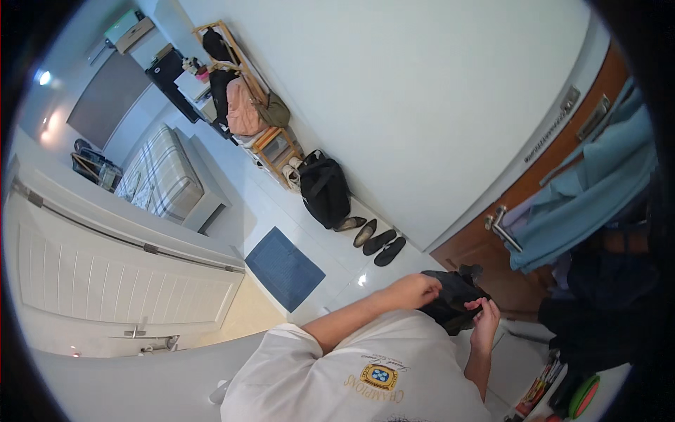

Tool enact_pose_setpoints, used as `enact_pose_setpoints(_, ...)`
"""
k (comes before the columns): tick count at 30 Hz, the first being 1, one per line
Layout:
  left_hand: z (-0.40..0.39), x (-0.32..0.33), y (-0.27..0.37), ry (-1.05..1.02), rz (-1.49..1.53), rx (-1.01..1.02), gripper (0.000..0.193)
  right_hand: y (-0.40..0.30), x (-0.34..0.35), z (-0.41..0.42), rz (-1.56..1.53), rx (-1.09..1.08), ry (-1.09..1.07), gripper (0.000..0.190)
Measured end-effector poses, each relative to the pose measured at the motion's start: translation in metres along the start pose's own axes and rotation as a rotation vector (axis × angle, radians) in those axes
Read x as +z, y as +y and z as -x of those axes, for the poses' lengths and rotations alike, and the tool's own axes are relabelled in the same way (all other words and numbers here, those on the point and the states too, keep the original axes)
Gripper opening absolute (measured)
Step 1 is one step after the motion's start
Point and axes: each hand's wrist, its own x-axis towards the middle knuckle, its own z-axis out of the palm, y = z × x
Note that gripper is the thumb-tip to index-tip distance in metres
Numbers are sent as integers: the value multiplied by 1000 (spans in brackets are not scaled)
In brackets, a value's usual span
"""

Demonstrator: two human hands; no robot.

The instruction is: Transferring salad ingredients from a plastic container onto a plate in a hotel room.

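A crumpled black bag (454,299), which looks like thin plastic, hangs in front of my shirt, close to the brown wooden door (469,250). My left hand (418,291) has its fingers curled on the left edge of the bag. On the other side, my right hand (486,315) pinches the bag's edge between thumb and fingers. The bag's lower part is partly hidden behind my hands and shirt, and I cannot see what is in it.
Light blue garments (585,184) hang over the door handle side. Black slippers (384,247), flat shoes (364,232) and a black bag (326,190) line the wall. A blue mat (286,269) lies on the tiles. At lower right stands a rack with colourful items (538,387).
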Motion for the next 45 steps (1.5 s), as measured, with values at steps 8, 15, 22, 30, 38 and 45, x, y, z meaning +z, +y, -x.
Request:
enact_pose_setpoints(8,-16,1,24,9,82,266,41,-49,80,29,-135,-81,-177,15)
enact_pose_setpoints(15,-54,-14,32,133,-77,354,37,-71,56,21,-394,-6,-72,14)
enact_pose_setpoints(22,-136,27,36,-137,113,275,32,-61,-3,74,-334,-342,63,19)
enact_pose_setpoints(30,-213,141,137,-527,-476,870,29,-17,-96,184,-551,-550,508,17)
enact_pose_setpoints(38,-146,299,224,-913,-468,1008,25,-15,-172,308,-606,-809,709,45)
enact_pose_setpoints(45,-127,385,257,-1198,-472,1085,29,-17,-194,394,-601,-862,1035,64)
